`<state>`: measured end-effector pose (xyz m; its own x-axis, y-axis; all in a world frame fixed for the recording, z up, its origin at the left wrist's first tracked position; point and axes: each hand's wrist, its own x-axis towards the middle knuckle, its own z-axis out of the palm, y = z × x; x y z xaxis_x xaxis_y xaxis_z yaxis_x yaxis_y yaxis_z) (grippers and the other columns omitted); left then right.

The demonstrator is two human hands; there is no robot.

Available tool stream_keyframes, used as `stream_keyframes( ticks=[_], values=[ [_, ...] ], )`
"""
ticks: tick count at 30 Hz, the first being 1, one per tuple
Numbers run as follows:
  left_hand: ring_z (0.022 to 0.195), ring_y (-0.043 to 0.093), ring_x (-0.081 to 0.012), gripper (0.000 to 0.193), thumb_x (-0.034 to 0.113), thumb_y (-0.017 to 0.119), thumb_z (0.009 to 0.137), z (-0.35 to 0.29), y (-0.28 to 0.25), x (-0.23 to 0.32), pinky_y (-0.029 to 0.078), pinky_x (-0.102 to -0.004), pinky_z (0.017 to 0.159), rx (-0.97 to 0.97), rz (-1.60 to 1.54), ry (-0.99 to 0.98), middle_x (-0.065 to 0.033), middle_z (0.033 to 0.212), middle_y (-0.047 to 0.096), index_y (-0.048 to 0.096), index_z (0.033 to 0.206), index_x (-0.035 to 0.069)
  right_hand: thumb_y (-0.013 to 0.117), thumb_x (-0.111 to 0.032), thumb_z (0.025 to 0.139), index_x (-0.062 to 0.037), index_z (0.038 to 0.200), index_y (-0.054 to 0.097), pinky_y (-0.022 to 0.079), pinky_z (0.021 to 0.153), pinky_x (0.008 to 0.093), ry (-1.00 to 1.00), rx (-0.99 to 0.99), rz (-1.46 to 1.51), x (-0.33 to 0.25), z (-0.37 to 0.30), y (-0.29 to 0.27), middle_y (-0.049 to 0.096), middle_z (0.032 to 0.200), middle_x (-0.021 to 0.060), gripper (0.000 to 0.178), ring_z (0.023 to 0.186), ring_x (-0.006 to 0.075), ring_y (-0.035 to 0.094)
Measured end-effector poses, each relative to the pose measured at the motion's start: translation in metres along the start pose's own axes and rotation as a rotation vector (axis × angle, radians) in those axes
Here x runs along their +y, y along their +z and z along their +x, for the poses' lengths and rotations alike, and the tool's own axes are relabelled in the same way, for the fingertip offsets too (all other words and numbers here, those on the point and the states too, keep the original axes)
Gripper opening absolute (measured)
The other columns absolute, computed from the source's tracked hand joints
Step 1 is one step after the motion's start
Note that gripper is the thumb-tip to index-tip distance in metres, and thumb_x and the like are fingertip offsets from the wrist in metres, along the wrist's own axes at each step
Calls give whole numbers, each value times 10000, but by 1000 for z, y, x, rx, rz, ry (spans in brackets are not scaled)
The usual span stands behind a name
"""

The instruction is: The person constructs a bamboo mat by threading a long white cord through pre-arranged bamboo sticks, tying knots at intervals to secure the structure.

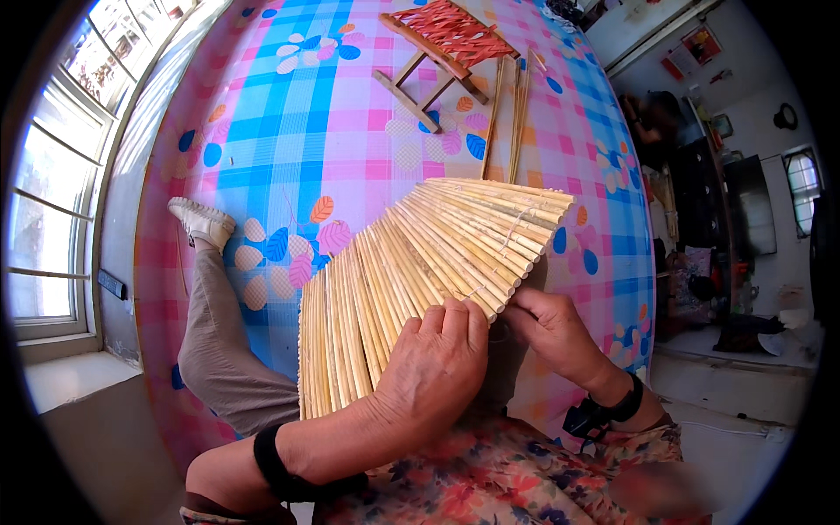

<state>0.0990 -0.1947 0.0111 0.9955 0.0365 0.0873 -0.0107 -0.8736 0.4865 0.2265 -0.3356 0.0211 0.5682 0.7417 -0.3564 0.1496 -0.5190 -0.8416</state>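
Observation:
A mat of straw-coloured reeds point(411, 262), tied side by side with thin string, lies fanned across my lap. My left hand point(435, 363) is closed over its near edge, knuckles up and fingers curled onto the reeds. At the mat's right end my right hand point(560, 337) is closed, with thumb and fingers pinched against the last reeds; the fingertips are partly hidden by the mat. Thin binding string point(516, 223) crosses the reeds near that end. Both wrists wear black bands.
A small folding stool point(446, 39) with a red woven seat stands on the checked, flower-printed sheet point(289, 114). Loose thin reeds point(516, 122) lie beside it. My outstretched leg point(219, 350) is at the left, near a window ledge with a black remote control point(112, 284).

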Motion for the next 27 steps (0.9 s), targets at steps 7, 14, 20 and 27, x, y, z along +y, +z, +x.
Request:
stream_keyframes(
  ticks=[7,14,20,27],
  values=[
    [790,560,-281,290,51,528,737,6,11,2,476,-362,676,116,84,9,-152,888,526,464,1010,-26,542,-127,927,-19,1060,625,426,511,238,60,-80,125,23,7,-9,550,625,2,190,536,60,483],
    [772,561,-287,298,41,523,727,11,15,6,480,-354,659,121,171,-11,-153,851,531,462,1006,-44,533,-140,932,-48,1057,633,381,456,191,-83,-26,86,20,13,-6,562,659,-7,186,515,23,471],
    [749,551,-284,260,45,523,726,16,15,1,481,-355,634,156,100,12,-148,837,526,468,968,-32,536,-156,931,-35,1012,635,403,441,195,153,-120,235,16,17,-11,567,652,3,176,481,51,491],
    [747,547,-298,264,30,523,711,18,14,-4,478,-371,622,161,7,11,-151,835,520,463,961,-25,532,-154,935,-23,974,630,409,436,202,174,-67,219,12,20,-9,566,632,7,168,471,66,505]
  ],
)
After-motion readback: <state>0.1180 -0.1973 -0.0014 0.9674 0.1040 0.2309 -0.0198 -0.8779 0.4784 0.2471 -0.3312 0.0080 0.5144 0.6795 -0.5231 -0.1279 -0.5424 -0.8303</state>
